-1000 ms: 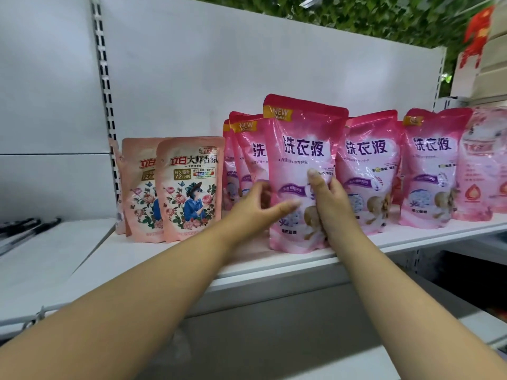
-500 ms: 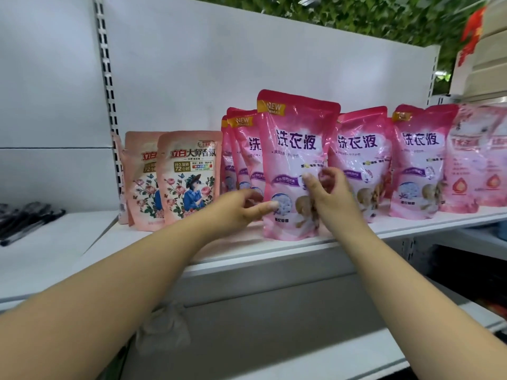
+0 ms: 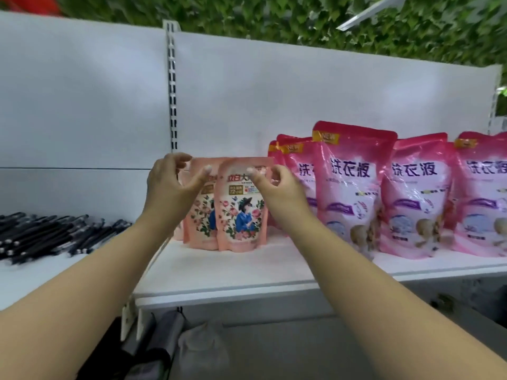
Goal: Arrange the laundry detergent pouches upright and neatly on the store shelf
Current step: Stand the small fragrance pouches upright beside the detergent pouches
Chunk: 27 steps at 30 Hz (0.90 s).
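Two peach floral detergent pouches stand upright at the left end of the white shelf (image 3: 247,272), the front pouch (image 3: 241,215) overlapping the rear pouch (image 3: 201,215). My left hand (image 3: 171,185) curls over the rear pouch's top left corner, thumb on its front. My right hand (image 3: 274,185) pinches the front pouch's top right corner between thumb and curled fingers. To the right, several taller pink pouches (image 3: 354,187) stand upright in a row, some set behind others.
Many black pens (image 3: 49,234) lie on the neighbouring shelf to the left. A slotted upright (image 3: 172,86) splits the white back panel. Dark and grey items (image 3: 164,341) sit below the shelf edge. Green foliage shows above.
Both hands left the big pink pouch in the middle and moved left to the tops of the peach floral pouches. The view swung left and closer.
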{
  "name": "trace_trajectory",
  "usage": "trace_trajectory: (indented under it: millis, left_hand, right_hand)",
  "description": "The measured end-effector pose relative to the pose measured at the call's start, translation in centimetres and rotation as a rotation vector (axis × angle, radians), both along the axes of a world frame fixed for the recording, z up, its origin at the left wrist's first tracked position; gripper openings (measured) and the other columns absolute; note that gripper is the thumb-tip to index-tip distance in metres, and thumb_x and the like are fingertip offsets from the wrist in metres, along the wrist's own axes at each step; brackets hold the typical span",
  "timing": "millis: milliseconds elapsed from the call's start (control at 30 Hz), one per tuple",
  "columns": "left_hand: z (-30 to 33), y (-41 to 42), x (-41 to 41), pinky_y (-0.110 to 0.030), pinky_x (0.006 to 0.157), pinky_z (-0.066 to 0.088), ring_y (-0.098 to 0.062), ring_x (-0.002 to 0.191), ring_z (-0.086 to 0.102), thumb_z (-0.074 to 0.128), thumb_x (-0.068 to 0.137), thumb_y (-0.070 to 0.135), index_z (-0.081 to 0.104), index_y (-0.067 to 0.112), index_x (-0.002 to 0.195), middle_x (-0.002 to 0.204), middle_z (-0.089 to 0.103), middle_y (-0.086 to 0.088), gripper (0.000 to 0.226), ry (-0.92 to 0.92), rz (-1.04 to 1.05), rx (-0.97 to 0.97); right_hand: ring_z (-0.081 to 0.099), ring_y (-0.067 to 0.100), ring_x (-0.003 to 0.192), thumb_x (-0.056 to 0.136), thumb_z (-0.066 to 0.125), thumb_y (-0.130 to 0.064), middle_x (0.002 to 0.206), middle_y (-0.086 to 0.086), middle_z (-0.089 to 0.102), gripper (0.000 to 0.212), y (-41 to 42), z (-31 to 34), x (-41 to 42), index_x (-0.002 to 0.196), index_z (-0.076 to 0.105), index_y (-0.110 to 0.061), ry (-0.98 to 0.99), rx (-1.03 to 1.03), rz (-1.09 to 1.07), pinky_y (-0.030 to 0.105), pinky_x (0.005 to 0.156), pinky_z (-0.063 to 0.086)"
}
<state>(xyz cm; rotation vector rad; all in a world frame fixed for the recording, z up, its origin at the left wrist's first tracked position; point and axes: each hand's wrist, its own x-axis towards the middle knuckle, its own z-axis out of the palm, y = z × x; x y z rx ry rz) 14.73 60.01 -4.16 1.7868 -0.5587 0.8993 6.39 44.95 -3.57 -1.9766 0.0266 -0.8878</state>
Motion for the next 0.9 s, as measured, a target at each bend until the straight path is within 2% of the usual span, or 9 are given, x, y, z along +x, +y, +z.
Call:
trace_trajectory:
  millis: [133,300,400,500,567,633,733,833,900]
  left_hand:
    - [-0.1,-0.1,1.7,-0.049,0.108,0.032,-0.032,0.132,0.035,0.061,0.060,0.061,0.011,0.020,0.145,0.150,0.025,-0.011,0.107,0.435,-0.250,-0.049]
    - [-0.9,-0.8,3.3,-0.051,0.111,0.023,-0.034,0.136,0.029,0.059,0.065,0.066,-0.008,0.028,0.147,0.154,0.017,-0.012,0.112,0.608,-0.399,0.006]
    - [-1.4,-1.2,4.4,-0.041,0.107,0.029,-0.029,0.132,0.036,0.063,0.080,0.047,0.003,0.027,0.147,0.152,0.026,-0.009,0.092,0.560,-0.438,-0.088]
    - [-1.4,-1.1,4.8,-0.016,0.068,0.052,-0.011,0.083,0.066,0.059,0.086,0.035,0.031,0.021,0.138,0.118,0.060,-0.002,0.061,0.509,-0.495,-0.192]
    - [-1.3,-0.9,5.3,-0.014,0.047,0.049,-0.004,0.055,0.065,0.056,0.089,0.030,0.045,0.016,0.124,0.097,0.066,-0.004,0.039,0.490,-0.493,-0.235]
    - [-1.2,-0.7,5.5,-0.012,0.041,0.045,-0.001,0.044,0.061,0.054,0.092,0.029,0.052,0.015,0.103,0.081,0.065,-0.002,0.018,0.485,-0.427,-0.199]
    - [-1.2,-0.5,6.0,-0.013,0.042,0.045,-0.002,0.046,0.061,0.051,0.094,0.026,0.050,0.023,0.084,0.074,0.063,0.003,0.011,0.418,-0.347,-0.164]
    - [-1.3,-0.2,6.3,-0.023,0.060,0.048,-0.015,0.070,0.062,0.050,0.095,0.025,0.054,0.022,0.085,0.081,0.064,0.001,0.011,0.377,-0.249,-0.119]
    - [-1.4,0.1,6.4,-0.026,0.062,0.049,-0.021,0.073,0.061,0.051,0.094,0.026,0.055,0.017,0.091,0.083,0.064,-0.002,0.010,0.366,-0.206,-0.117]
  right_hand:
    - [0.012,0.032,0.143,0.079,0.057,-0.060,0.157,0.007,0.008,0.102,0.2,0.2,4.3,0.148,-0.004,-0.017,0.210,0.307,0.009,0.052,0.113,0.018]
    - [0.022,0.032,0.140,0.083,0.054,-0.057,0.155,0.007,0.018,0.088,0.5,-1.0,6.7,0.148,0.010,-0.019,0.243,0.445,0.058,0.050,0.109,0.024]
    - [0.036,0.031,0.132,0.083,0.057,-0.052,0.148,0.005,0.035,0.076,1.2,-0.4,8.0,0.145,0.025,-0.023,0.216,0.335,0.080,0.048,0.105,0.032]
    - [0.048,0.027,0.122,0.089,0.052,-0.047,0.136,0.004,0.049,0.055,1.9,0.1,9.7,0.137,0.041,-0.022,0.157,0.216,0.085,0.041,0.098,0.040]
    - [0.054,0.026,0.112,0.093,0.045,-0.045,0.124,0.006,0.058,0.044,2.0,0.0,10.9,0.128,0.051,-0.018,0.158,0.202,0.083,0.035,0.090,0.045]
    - [0.052,0.026,0.116,0.094,0.041,-0.047,0.132,0.008,0.053,0.048,1.7,-0.1,11.4,0.129,0.052,-0.017,0.172,0.241,0.111,0.030,0.086,0.045]
    - [0.056,0.027,0.112,0.092,0.031,-0.059,0.127,0.011,0.057,0.059,0.5,-0.3,11.6,0.127,0.054,-0.017,0.174,0.282,0.099,0.031,0.090,0.042]
    - [0.060,0.024,0.101,0.095,0.032,-0.052,0.115,0.012,0.063,0.052,-0.5,-0.5,11.2,0.119,0.058,-0.014,0.152,0.418,0.119,0.023,0.073,0.043]
    - [0.059,0.024,0.103,0.093,0.036,-0.052,0.113,0.011,0.064,0.051,-0.8,-0.6,10.9,0.118,0.057,-0.013,0.155,0.518,0.152,0.026,0.074,0.043]
